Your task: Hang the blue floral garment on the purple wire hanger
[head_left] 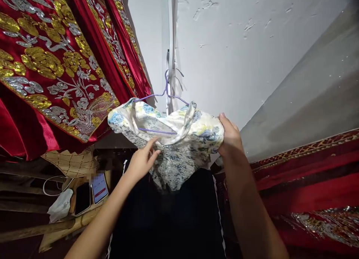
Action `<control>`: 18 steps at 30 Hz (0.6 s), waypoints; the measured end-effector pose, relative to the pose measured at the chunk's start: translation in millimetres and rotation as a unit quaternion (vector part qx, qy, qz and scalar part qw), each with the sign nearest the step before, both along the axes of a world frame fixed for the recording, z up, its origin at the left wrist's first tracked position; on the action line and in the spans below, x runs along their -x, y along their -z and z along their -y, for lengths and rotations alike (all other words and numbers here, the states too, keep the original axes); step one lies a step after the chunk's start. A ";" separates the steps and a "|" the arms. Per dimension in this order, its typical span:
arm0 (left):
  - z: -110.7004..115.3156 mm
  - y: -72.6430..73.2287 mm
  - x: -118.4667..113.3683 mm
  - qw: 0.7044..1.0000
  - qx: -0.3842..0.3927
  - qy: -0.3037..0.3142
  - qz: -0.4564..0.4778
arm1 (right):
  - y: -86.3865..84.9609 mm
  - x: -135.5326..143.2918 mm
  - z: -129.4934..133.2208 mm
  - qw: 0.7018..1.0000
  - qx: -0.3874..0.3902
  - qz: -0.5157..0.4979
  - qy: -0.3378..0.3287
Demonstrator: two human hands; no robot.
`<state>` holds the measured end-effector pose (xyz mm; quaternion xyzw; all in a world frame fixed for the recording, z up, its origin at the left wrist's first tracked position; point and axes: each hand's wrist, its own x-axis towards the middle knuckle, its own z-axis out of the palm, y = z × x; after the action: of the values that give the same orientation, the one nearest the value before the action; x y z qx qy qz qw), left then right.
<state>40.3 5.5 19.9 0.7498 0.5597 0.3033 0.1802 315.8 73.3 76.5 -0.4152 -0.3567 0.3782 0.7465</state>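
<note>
A white floral top point(179, 158) with blue and yellow flowers hangs in front of me on a thin purple hanger point(166, 88). The hanger's hook is up by the wall, and its lower bar shows inside the wide neckline. My right hand point(230, 133) grips the top's right shoulder edge, thumb above and the other fingers hidden behind the cloth. At the front neckline is my left hand point(143, 159), index finger touching the edge and thumb apart from it. Black cloth point(171, 218) with white side edging spreads below; I cannot tell whether it joins the top.
Red embroidered cloths point(50, 61) with gold and silver sequins hang at left. More red cloth point(308, 191) is at right. Lower left, two phones point(100, 188) and a crumpled white tissue point(61, 204) lie on a wooden stand point(63, 229). A pale wall point(224, 57) is behind.
</note>
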 end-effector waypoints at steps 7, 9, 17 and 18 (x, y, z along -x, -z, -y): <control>8.4 35.7 -24.0 0.996 0.074 0.056 0.012 | 39.8 -9.6 12.4 0.998 0.058 -0.029 -0.021; 12.8 45.0 -28.2 0.994 0.083 0.064 0.029 | 48.5 -4.2 9.1 0.999 0.041 -0.022 -0.009; 29.5 75.0 -29.5 0.991 0.083 0.033 0.094 | 119.7 20.5 56.3 0.933 -0.012 0.120 0.340; 31.6 78.7 -31.2 0.991 0.077 0.031 0.105 | 130.5 22.7 65.6 0.948 0.001 0.141 0.287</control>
<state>71.5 -26.1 -58.8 0.7145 0.5363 0.3305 0.3044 293.1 7.7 -54.0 -0.5499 -0.3236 0.0866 0.7651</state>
